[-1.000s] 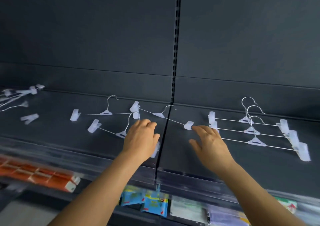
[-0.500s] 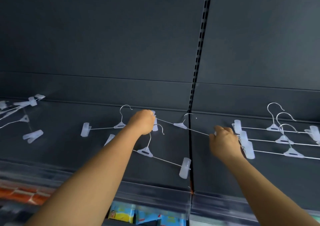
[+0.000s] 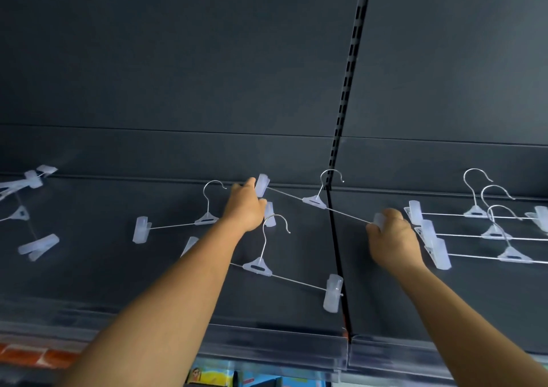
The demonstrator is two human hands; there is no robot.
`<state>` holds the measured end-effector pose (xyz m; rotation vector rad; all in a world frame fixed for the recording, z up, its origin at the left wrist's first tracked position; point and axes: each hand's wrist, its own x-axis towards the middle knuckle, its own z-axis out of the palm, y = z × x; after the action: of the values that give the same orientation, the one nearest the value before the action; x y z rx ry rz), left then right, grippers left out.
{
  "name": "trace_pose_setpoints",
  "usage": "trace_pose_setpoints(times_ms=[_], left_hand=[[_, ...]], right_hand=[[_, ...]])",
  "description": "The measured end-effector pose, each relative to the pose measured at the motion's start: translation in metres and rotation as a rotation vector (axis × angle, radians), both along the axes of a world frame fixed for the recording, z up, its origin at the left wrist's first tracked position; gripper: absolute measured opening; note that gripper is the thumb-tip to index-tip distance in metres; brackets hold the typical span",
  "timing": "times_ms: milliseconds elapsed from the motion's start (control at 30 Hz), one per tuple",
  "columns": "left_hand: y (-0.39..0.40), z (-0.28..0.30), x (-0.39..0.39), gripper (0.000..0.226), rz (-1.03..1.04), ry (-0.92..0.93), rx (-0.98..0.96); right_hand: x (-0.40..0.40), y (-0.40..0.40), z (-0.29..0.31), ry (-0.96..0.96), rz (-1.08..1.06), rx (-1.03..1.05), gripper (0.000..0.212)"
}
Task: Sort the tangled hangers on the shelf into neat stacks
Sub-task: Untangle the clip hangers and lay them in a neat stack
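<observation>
- Frosted plastic clips (image 3: 38, 246) lie loose on the matte dark shelf (image 3: 89, 268).
- Left hand (image 3: 245, 207) pinches one translucent clip of a thin wire hanger (image 3: 315, 201).
- Right hand (image 3: 392, 240) is clamped on the hanger's opposite clip.
- Three matching hangers (image 3: 486, 234) lie stacked.

Translucent white clips and silver wire mark the hangers (image 3: 315, 201) on the dark grey shelf (image 3: 89, 283).
</observation>
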<state>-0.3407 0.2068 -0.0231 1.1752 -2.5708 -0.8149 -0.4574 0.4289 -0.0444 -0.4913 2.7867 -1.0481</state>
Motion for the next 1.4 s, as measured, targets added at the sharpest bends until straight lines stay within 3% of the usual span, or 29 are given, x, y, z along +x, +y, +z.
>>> trace_pose_setpoints(times_ms=[67, 167, 300, 533, 767, 900, 1067, 1300, 1400], left_hand=[[-0.003, 0.001, -0.001, 0.035, 0.028, 0.006, -0.033], [-0.006, 0.007, -0.003, 0.023, 0.057, 0.171, -0.07], [0.001, 0.022, -0.008, 0.031, 0.141, 0.401, -0.126], [0.047, 0.039, -0.017, 0.017, 0.116, 0.639, 0.154], [0.131, 0.048, -0.032, 0.014, 0.049, 0.6, 0.266], [0.187, 0.045, -0.045, 0.025, 0.047, 0.525, 0.289], [0.245, 0.022, -0.062, 0.015, 0.064, 0.409, 0.369], [0.309, -0.001, -0.081, 0.011, 0.106, 0.387, 0.253], [0.323, -0.008, -0.086, 0.012, 0.128, 0.366, 0.211]], right_hand=[[0.0, 0.001, 0.003, 0.04, 0.001, -0.051, 0.028], [0.001, 0.005, 0.013, 0.11, 0.023, -0.076, 0.019], [-0.004, 0.016, 0.022, 0.127, -0.027, -0.2, 0.041], [-0.029, 0.062, 0.038, 0.012, -0.136, -0.417, 0.046], [-0.061, 0.141, 0.038, -0.004, -0.201, -0.553, 0.031], [-0.083, 0.196, 0.032, -0.025, -0.258, -0.621, 0.024], [-0.108, 0.259, 0.026, -0.063, -0.253, -0.647, 0.022], [-0.134, 0.315, 0.007, -0.124, -0.253, -0.585, 0.017], [-0.142, 0.327, -0.007, -0.154, -0.251, -0.559, 0.024]])
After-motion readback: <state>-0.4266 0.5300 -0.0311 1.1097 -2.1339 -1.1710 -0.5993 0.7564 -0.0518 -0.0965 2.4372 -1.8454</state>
